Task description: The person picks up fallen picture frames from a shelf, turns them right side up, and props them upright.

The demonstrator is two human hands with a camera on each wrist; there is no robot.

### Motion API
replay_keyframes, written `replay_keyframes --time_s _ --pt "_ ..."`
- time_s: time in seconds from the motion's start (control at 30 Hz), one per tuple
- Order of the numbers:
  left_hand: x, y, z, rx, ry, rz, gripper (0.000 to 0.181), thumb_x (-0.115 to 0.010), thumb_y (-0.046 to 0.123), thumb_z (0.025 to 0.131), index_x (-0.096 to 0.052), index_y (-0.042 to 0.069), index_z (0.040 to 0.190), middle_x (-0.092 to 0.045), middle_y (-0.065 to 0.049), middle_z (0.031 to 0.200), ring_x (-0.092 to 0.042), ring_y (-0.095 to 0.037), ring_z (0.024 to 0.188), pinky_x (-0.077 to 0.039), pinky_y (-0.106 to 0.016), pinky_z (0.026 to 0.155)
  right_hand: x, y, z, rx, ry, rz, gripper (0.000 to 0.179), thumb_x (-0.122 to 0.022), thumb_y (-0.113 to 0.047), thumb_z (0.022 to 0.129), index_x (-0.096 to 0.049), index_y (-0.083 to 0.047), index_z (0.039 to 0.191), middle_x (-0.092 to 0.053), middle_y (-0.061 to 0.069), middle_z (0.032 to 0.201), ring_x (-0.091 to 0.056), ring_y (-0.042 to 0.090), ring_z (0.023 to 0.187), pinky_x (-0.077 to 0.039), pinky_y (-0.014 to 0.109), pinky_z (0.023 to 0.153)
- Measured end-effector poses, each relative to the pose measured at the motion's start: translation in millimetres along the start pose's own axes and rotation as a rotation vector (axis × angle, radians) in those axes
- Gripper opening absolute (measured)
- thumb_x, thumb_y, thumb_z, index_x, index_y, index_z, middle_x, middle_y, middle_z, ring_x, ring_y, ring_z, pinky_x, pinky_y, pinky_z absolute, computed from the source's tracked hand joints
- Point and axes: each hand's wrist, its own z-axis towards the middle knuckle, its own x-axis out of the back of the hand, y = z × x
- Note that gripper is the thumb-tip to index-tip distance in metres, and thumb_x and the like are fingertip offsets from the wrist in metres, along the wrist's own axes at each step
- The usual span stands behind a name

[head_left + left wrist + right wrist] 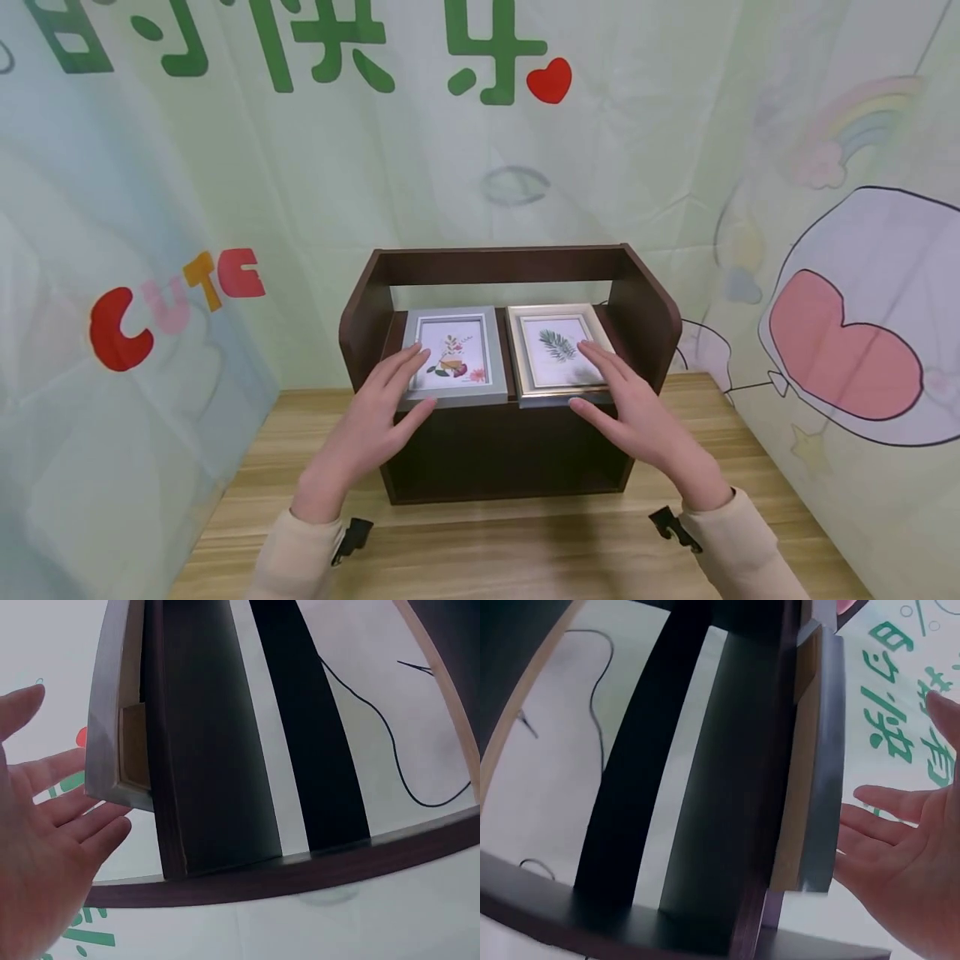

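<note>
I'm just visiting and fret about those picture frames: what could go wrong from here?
The silver picture frame and the gold-toned picture frame seem to jut past the dark brown shelf's front edge, so either might tip off if nudged. The left hand and right hand are close by, with neither curled round a frame, so a careless push could shift one. Only a narrow gap parts the frames, so they might knock together.

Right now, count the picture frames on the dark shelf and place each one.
2. The grey frame lies on the left of the shelf, by the left hand; the gold-edged frame lies right of it, by the right hand. No others show.
</note>
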Motion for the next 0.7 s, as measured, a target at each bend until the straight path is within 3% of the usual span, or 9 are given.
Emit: replay_keyframes --time_s 0.23,0.47,0.7 --pt "-1.1 1.3 12.9 0.048 -0.023 0.004 0.066 -0.06 0.039 0.089 -0.037 0.012 0.145 -0.036 -0.01 0.149 -0.033 -0.027 0.136 -0.036 -0.051 0.108 -5.4 -12.9 21.4 -0.024 -0.036 0.038 0.075 -0.061 -0.048 0.088 -0.028 -0.02 0.149 -0.034 0.008 0.151 -0.035 0.03 0.136 -0.035 0.058 0.105" --pt "-0.9 1.8 26.5 0.092 -0.015 -0.014 0.065 -0.061 0.038 0.089 -0.039 0.007 0.143 -0.039 -0.014 0.146 -0.036 -0.031 0.133 -0.035 -0.053 0.108 -14.4 -26.3 43.6 -0.004 -0.036 0.061 0.07 -0.059 -0.047 0.089 -0.036 -0.012 0.145 -0.043 0.01 0.145 -0.043 0.028 0.132 -0.037 0.051 0.107" --pt "0.1 4.5 34.1 0.15 -0.038 -0.044 0.066 -0.06 0.041 0.09 -0.038 0.007 0.143 -0.04 -0.014 0.144 -0.038 -0.03 0.131 -0.036 -0.051 0.108 -24.6 -45.1 62.9 -0.008 -0.014 0.184 0.067 -0.065 -0.037 0.088 -0.04 -0.007 0.143 -0.046 0.011 0.144 -0.047 0.027 0.13 -0.042 0.044 0.104"
